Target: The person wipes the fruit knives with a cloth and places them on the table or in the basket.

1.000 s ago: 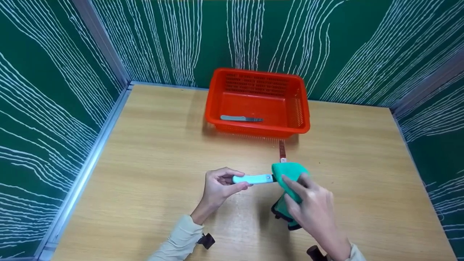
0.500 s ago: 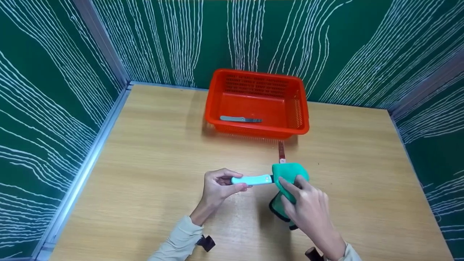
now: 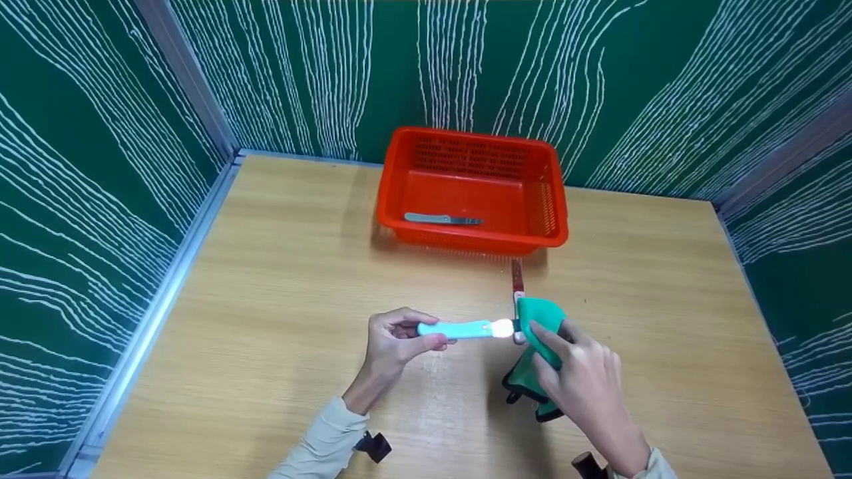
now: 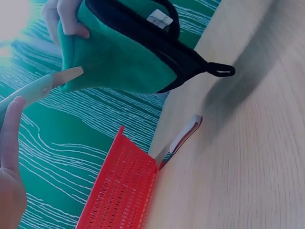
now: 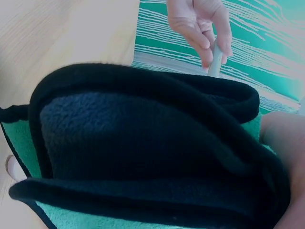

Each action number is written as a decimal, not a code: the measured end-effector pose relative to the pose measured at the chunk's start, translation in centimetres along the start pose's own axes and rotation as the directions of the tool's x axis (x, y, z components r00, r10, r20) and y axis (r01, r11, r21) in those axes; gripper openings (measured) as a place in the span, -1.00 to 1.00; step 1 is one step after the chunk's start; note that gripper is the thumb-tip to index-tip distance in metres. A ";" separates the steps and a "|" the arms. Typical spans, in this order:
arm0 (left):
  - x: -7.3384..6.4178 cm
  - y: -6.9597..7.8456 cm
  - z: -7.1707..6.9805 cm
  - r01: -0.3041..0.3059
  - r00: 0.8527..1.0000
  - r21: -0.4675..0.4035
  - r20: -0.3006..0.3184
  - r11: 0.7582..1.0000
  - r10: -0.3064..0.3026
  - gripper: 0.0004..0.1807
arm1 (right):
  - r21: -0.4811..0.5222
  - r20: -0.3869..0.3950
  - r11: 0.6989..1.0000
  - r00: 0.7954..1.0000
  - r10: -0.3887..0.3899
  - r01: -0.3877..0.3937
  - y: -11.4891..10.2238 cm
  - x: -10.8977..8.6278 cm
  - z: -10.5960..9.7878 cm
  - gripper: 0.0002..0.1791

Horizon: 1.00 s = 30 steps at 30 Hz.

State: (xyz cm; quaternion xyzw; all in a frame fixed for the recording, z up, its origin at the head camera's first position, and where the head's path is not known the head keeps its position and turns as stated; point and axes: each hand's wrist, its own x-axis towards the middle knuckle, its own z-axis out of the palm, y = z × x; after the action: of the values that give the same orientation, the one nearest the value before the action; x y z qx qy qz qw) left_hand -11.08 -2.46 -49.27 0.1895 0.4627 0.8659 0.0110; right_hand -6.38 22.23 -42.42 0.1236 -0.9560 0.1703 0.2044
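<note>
My left hand [image 3: 399,336] pinches the pale blue handle of a knife [image 3: 459,330] between thumb and fingers, its blade pointing right. Part of the blade shines bare in the head view; the tip end is covered by a green cloth with black edging [image 3: 542,316]. My right hand [image 3: 586,372] grips this cloth round the blade, and the rest of it hangs below. In the left wrist view, bare blade shows up to the cloth [image 4: 119,62]. The right wrist view is mostly filled by the cloth's dark folds [image 5: 133,138].
A red plastic basket [image 3: 472,238] stands at the back of the wooden table [image 3: 279,286], with a grey-handled knife [image 3: 426,218] inside. Another knife-like item [image 3: 518,276], reddish at its far end, lies in front of the basket, partly under the cloth. Green, white-lined walls surround the table.
My right hand and the cloth have slid right along the blade, baring a bright stretch beside the handle. My left hand has shifted slightly left with the knife.
</note>
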 end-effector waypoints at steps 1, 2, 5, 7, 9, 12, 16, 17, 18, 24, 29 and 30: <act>0.0 0.0 0.0 0.003 1.000 0.003 -0.002 1.000 -0.003 -0.63 | 0.003 -0.001 1.000 1.000 0.002 -0.002 0.1 0.0 0.0 -0.64; 0.0 0.1 -0.1 0.003 1.000 0.008 -0.004 1.000 -0.003 -0.62 | 0.005 -0.003 1.000 1.000 0.007 -0.007 0.2 0.0 0.0 -0.64; -0.1 0.1 -0.2 -0.015 1.000 0.040 0.005 0.999 0.014 -0.62 | 0.011 -0.006 1.000 1.000 0.020 -0.020 0.6 -0.1 0.0 -0.65; -0.1 0.1 -0.3 -0.039 0.999 0.068 0.022 0.997 0.037 -0.64 | 0.019 -0.010 0.999 1.000 0.029 -0.029 0.8 -0.1 0.0 -0.66; -0.1 0.1 -0.3 -0.058 0.998 0.091 0.036 0.994 0.055 -0.65 | 0.028 -0.023 0.999 0.999 0.045 -0.044 1.1 -0.1 -0.1 -0.66; -0.1 0.0 -0.4 -0.064 0.997 0.109 0.041 0.992 0.060 -0.68 | 0.052 -0.048 0.996 0.997 0.068 -0.066 1.3 0.0 -0.4 -0.67; 0.0 0.0 -0.7 -0.042 0.999 0.125 0.024 0.991 0.039 -0.73 | 0.068 -0.076 0.995 0.994 0.081 -0.076 1.4 0.1 -0.9 -0.67; 0.0 0.0 -0.7 -0.032 0.999 0.128 0.019 0.991 0.030 -0.72 | 0.067 -0.081 0.995 0.993 0.081 -0.076 1.3 0.2 -1.1 -0.67; -0.1 -0.1 -0.7 -0.025 1.000 0.132 0.015 0.991 0.023 -0.72 | 0.067 -0.087 0.995 0.993 0.078 -0.072 1.3 0.2 -1.2 -0.67; 0.0 -0.2 -0.3 0.018 1.000 0.134 0.005 0.991 -0.019 -0.69 | 0.075 -0.098 0.996 0.994 0.049 -0.041 0.5 0.3 -1.6 -0.66; 0.1 -0.4 0.0 0.015 1.000 0.132 0.014 0.991 -0.017 -0.68 | 0.104 -0.083 0.995 0.997 0.004 0.005 -0.5 0.3 -1.4 -0.62; 0.1 -0.4 0.1 0.012 1.000 0.135 0.015 0.991 -0.014 -0.68 | 0.114 -0.075 0.993 0.997 -0.007 0.016 -0.7 0.4 -1.2 -0.61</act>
State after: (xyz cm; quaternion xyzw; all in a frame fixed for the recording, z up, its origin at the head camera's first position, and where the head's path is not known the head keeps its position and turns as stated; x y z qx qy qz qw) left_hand -11.20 -2.18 -49.53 0.1936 0.5213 0.8311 0.0073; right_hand -6.07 22.01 -41.03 0.1343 -0.9356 0.2283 0.2335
